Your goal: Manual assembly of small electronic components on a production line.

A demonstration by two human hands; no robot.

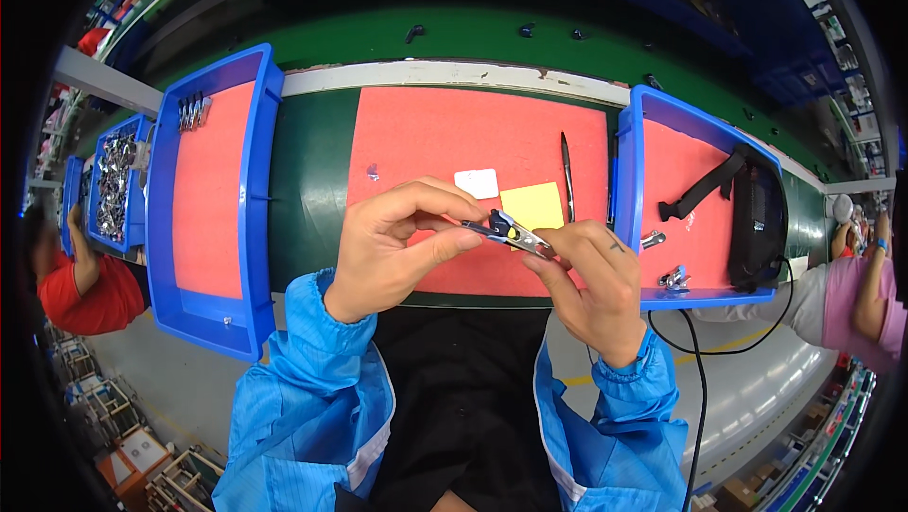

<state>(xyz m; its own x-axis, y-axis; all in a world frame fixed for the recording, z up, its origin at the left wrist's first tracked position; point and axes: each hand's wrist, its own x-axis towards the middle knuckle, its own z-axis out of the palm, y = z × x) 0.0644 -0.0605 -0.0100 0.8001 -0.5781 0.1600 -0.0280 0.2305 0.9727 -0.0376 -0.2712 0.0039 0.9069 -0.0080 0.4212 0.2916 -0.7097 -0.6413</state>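
Your left hand pinches the dark end of the small metal piece, your right hand grips the other, centre frame. Looks like close adjusting or checking, fine detail's unclear; next calls for steady two-handed control.

The left hand and the right hand hold a small metal thing between them. The left fingers pinch its dark end, and the right fingers pinch its silver end. Below lies a pink mat on the green table. A yellow paper, a white card and a black pen lie on the mat. A blue tray stands on each side.
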